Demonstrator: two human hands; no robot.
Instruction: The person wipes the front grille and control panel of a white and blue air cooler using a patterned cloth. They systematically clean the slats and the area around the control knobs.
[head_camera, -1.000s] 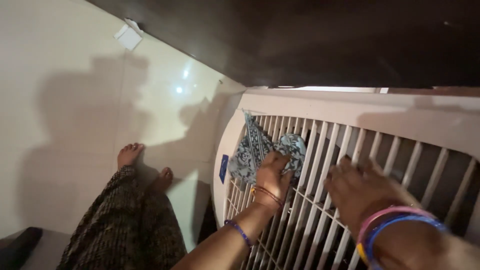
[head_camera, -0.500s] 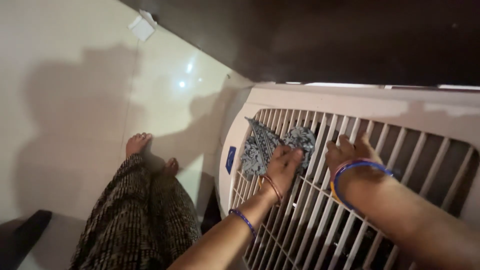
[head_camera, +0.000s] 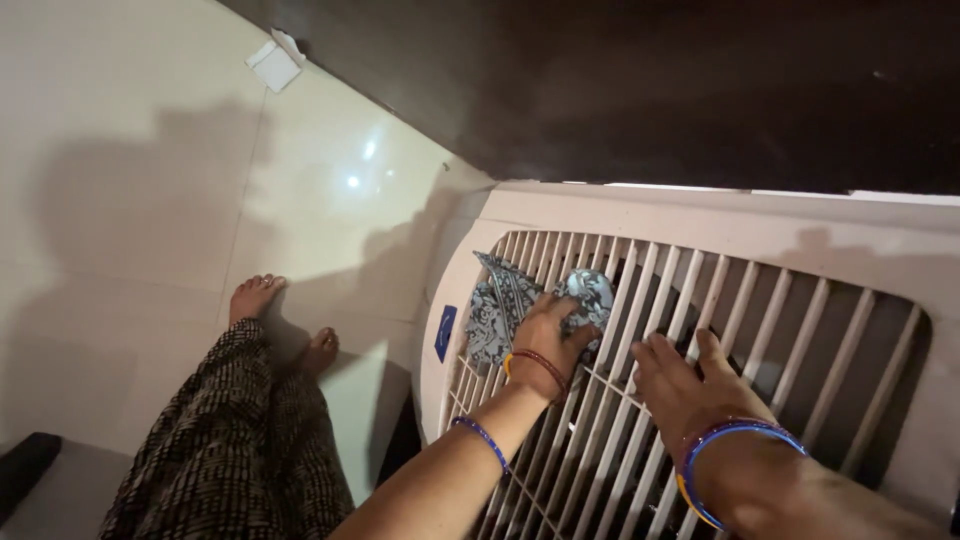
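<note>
- Top of the shot is basically all dark, so whatever's behind the white slatted grille (head_camera: 790, 300) can't be made out. The gaps between the slats are just black too, no telling what's inside.
- The grille runs off the right and bottom edges, so its full shape doesn't show. Its near-left corner is cut off by the person's forearm.
- The right hand (head_camera: 690, 385) lies flat on the slats around the middle of the grille, fingers spread and loose, not gripping anything. The wrist has blue and yellow bangles (head_camera: 735, 450), and the arm goes out of frame at the bottom right.
- The left hand (head_camera: 548, 335) is pressed down on a blue-grey patterned cloth (head_camera: 500, 305), fingers curled over it and holding it against the slats.
- The cloth sits at the grille's far-left corner, bunched up. Most of it sticks out to the left of and beyond the left hand; the part under the palm is hidden.
- A small blue rectangular label (head_camera: 445, 333) sits on the left edge of the white frame, just beside the cloth. Print's too small to tell.
- A white square bit (head_camera: 273, 63) lies on the pale tiled floor (head_camera: 150, 200) up by the dark wall, well apart from everything.
- Bare feet (head_camera: 255, 298) and a dark patterned garment (head_camera: 230, 450) show lower left, garment cut off at the bottom.
</note>
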